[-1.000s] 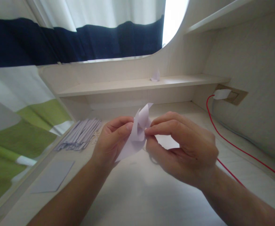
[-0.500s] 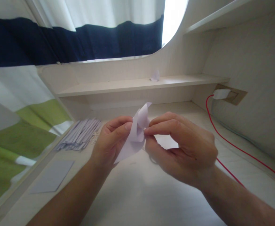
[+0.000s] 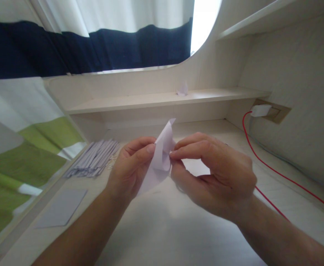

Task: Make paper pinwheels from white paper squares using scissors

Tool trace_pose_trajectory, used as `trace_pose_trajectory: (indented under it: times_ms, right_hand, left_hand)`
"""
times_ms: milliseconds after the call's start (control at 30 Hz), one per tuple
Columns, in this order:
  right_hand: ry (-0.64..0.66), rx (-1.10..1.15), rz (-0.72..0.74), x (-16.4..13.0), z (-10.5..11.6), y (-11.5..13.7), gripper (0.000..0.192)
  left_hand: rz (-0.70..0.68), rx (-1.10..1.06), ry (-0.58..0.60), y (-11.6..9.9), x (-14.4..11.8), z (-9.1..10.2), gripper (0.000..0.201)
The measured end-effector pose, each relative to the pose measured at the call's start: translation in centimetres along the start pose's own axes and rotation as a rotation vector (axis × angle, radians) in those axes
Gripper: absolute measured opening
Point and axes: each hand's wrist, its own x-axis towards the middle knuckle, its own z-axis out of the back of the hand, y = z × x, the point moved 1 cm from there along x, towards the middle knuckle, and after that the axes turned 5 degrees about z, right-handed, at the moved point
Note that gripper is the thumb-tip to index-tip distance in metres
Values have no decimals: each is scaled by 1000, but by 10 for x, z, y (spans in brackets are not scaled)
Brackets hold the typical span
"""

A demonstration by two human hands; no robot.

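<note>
A white paper pinwheel (image 3: 158,157) with curled blades is held up above the table, between my two hands. My left hand (image 3: 131,162) pinches its left edge between thumb and fingers. My right hand (image 3: 211,173) is closed at the pinwheel's middle, with thumb and fingertips pressed together on the paper. Any small part between the right fingertips is too hidden to make out. Behind my right hand, a white sheet (image 3: 197,167) lies on the table and is partly covered.
A bundle of rolled paper sticks (image 3: 95,157) lies at the left, beside small pale pieces (image 3: 112,161). Nearer is a stack of paper squares (image 3: 62,207). A folded paper piece (image 3: 182,89) stands on the shelf (image 3: 139,100). A red cable (image 3: 278,173) runs from a white plug (image 3: 261,110).
The pinwheel has turned slightly, its upper tip shifting a little to the left. Both hands keep nearly the same place and grip.
</note>
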Motion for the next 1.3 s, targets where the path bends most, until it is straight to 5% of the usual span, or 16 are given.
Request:
trace_pose_trajectory:
  times_ms: [400, 1300]
  right_hand:
    - [-60, -14, -64, -2, -2, 3, 20]
    - [-5, -26, -79, -5, -3, 2, 12]
  left_hand:
    - [-58, 75, 94, -6, -5, -5, 17]
    - [-64, 42, 22, -3, -1, -7, 14]
